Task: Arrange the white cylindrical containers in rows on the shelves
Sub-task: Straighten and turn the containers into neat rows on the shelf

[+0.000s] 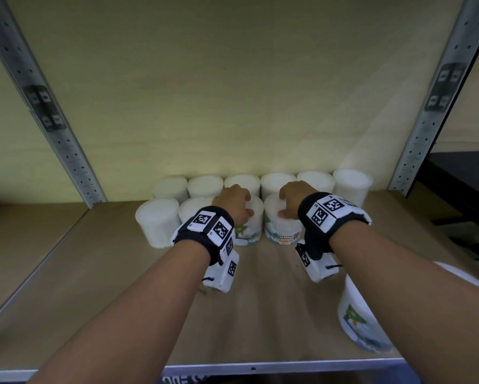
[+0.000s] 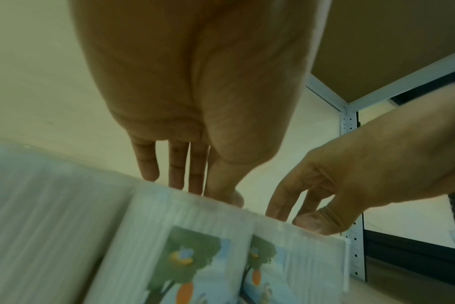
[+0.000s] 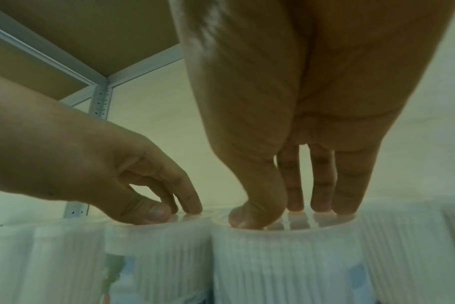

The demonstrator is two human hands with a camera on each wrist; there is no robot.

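Shelf board (image 1: 94, 273) with two rows of white tubs standing upright against the back wall (image 1: 232, 92). Back row (image 1: 278, 182): six tubs side by side, beyond the fingertips of both hands. Front row, left to right: a plain tub (image 1: 157, 221) at the far left, well left of the fingers; a second tub (image 1: 194, 207) just left of the left hand (image 1: 232, 202); then the two tubs under the hands.

Left hand: fingers bent downward, tips and thumb resting on the lid of the left tub (image 1: 250, 225), gathered loosely together; whether they clamp the rim cannot be told. Its label shows a green tree with an orange shape beneath; no writing can be read there.

Right hand (image 1: 295, 198): fingers nearly straight and close together, tips and thumb pressed onto the lid of the right tub (image 1: 281, 230), which touches the left tub. Its label reads "COTTON BUDS".

Loose tub (image 1: 357, 322): at the front right of the board, near the right forearm and well behind the fingers, tilted, with a tree picture on its label.

Both wrists carry bands (image 1: 209, 227) with black-and-white square code markers. Similar markers sit on the metal posts (image 1: 43, 106) at either side.
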